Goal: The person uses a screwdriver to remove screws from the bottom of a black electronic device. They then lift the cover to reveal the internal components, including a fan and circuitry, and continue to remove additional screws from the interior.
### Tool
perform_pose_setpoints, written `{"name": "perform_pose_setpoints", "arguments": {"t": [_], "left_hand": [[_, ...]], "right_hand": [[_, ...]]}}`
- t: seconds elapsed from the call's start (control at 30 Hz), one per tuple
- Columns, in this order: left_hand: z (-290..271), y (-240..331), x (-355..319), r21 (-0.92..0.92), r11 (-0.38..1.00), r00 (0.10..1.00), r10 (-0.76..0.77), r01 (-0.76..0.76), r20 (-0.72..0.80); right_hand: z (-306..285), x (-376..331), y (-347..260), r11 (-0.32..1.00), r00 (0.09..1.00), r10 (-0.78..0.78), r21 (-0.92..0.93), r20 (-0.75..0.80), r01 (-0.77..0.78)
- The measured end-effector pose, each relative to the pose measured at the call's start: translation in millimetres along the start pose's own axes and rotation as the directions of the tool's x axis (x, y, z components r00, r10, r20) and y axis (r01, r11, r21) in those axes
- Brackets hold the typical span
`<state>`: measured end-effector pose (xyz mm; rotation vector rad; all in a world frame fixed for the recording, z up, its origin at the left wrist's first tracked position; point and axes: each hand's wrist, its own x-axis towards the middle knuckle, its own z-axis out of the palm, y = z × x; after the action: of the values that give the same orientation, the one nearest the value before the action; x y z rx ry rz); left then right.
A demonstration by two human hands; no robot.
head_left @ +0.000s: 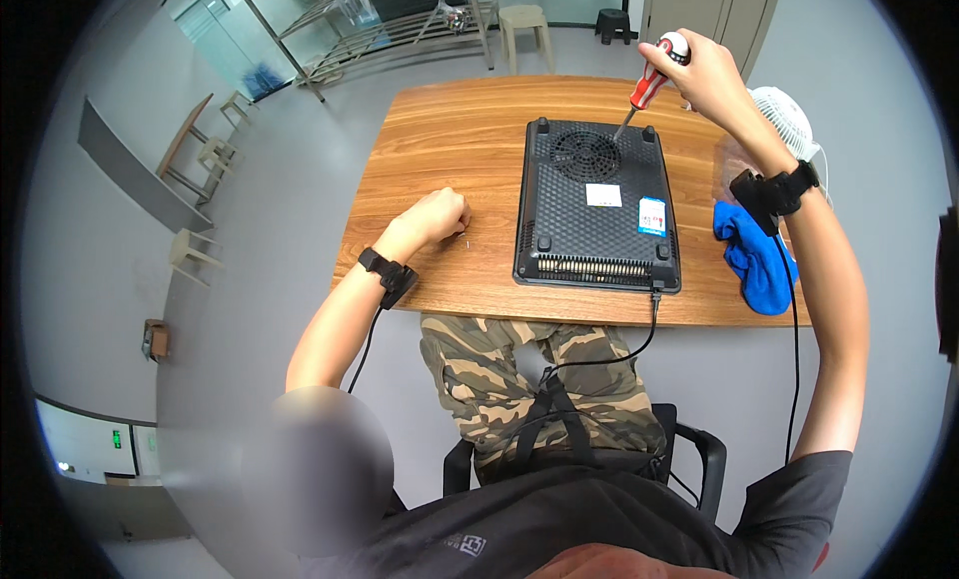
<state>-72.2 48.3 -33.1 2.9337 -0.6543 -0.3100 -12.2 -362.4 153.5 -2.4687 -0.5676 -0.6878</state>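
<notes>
A black induction cooker lies upside down on the wooden table, its round fan grille facing up. My right hand grips a red and white handled screwdriver, whose tip touches the cooker's far right part beside the grille. My left hand rests on the table as a closed fist, left of the cooker; I cannot tell whether it holds anything. A small screw lies just beside the fist. The cooker's black cord hangs off the near table edge.
A blue cloth lies on the table's right end, with a white fan behind it. Stools and a metal rack stand beyond the table. More stools line the left wall. I sit on a black chair.
</notes>
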Motion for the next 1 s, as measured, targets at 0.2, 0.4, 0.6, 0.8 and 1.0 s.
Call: {"name": "perform_pose_setpoints", "arguments": {"t": [0.2, 0.4, 0.6, 0.8, 1.0], "left_hand": [[-7.3, -0.9, -0.8, -0.041, 0.999, 0.998, 0.018, -0.016, 0.061], [-12.9, 3.5, 2.7, 0.012, 1.0, 0.995, -0.009, 0.008, 0.096], [-29.6, 0.1, 5.5, -0.047, 0.999, 0.996, 0.015, -0.011, 0.092], [-93.5, 41.0, 69.6, -0.075, 0.99, 0.99, 0.117, -0.123, -0.085], [-138.3, 131.6, 182.0, -0.286, 0.894, 0.929, 0.283, -0.346, -0.241]], "right_hand": [[-3.7, -13.0, 10.4, 0.999, 0.999, 0.035, 0.02, 0.029, -0.035], [-8.6, -14.6, 21.8, 0.998, 0.999, 0.025, 0.051, 0.038, -0.027], [-11.7, -11.4, 62.7, 0.998, 0.999, 0.047, 0.039, -0.004, -0.047], [-22.1, -6.6, 110.0, 1.0, 0.998, -0.023, 0.004, -0.05, 0.024], [-12.1, 16.3, 123.1, 0.999, 0.998, 0.047, 0.025, 0.047, -0.048]]}}
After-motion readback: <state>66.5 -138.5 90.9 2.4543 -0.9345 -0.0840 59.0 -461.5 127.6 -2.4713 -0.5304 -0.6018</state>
